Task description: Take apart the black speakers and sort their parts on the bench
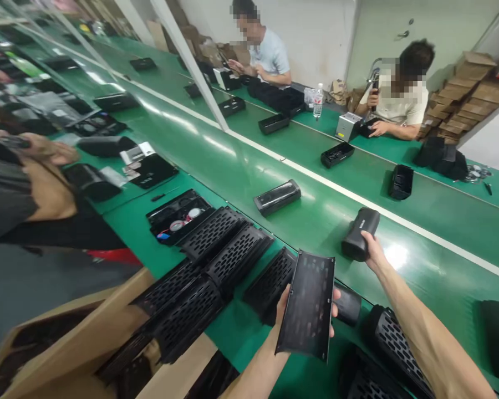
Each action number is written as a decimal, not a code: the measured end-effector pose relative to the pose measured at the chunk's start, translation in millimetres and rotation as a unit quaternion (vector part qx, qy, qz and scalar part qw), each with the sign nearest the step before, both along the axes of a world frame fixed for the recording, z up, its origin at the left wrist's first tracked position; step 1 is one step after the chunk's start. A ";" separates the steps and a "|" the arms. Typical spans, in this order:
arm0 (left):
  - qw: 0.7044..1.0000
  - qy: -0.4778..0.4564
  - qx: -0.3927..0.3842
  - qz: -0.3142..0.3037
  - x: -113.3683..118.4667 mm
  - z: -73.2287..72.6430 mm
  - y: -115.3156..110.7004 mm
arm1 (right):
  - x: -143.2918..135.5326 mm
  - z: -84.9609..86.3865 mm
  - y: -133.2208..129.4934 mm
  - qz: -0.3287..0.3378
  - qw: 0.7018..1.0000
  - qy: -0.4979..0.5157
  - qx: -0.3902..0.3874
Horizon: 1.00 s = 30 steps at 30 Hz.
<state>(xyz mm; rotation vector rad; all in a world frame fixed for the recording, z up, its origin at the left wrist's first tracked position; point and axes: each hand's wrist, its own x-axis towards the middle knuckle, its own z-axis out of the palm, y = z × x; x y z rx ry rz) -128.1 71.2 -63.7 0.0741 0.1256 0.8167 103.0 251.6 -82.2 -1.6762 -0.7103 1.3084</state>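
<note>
Conveyor belt (pixel 237 160): smooth, glossy green, streaked with light reflections. Perforated covers (pixel 237 252): black, plastic-looking, slight sheen. Curved panel (pixel 310 305) on the left fingers: black plastic look, smooth, semi-gloss inner face. Rounded housing (pixel 361 234) under the right fingers: matt black, smooth, pale lettering. Housing lying on the belt (pixel 278 197): glossier black top. Open carton (pixel 79 332): brown cardboard, matt. Bottle (pixel 317 102): clear plastic. Far wall (pixel 316 33): white, matt. Tabletop (pixel 128 221): green, smooth, duller than belt.

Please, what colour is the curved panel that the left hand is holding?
The curved panel in the left hand is black, best seen in the head view.
</note>
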 end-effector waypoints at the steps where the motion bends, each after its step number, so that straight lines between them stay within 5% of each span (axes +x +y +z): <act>1: 1.000 0.002 -0.001 0.008 1.4 0.8 -1.3 | 7.1 12.2 -10.9 0.005 1.000 0.010 -0.006; 5: 1.000 -0.016 0.003 -0.001 9.7 7.4 -8.2 | 44.6 76.9 -78.4 0.037 0.999 0.022 0.012; 8: 0.999 -0.031 0.022 -0.008 22.2 16.8 -11.6 | 67.4 130.8 -139.0 0.090 0.994 -0.061 0.034; 14: 0.995 -0.037 0.090 0.034 64.6 30.7 -18.8 | 62.4 204.3 -229.5 0.254 0.928 -0.258 0.083; 20: 0.990 -0.001 0.136 0.034 90.9 46.3 -33.6 | 41.8 220.4 -267.0 0.293 0.876 -0.358 0.137; 30: 0.978 -0.012 0.205 0.040 96.8 70.8 -40.5 | 28.6 228.5 -281.0 0.283 0.824 -0.461 0.168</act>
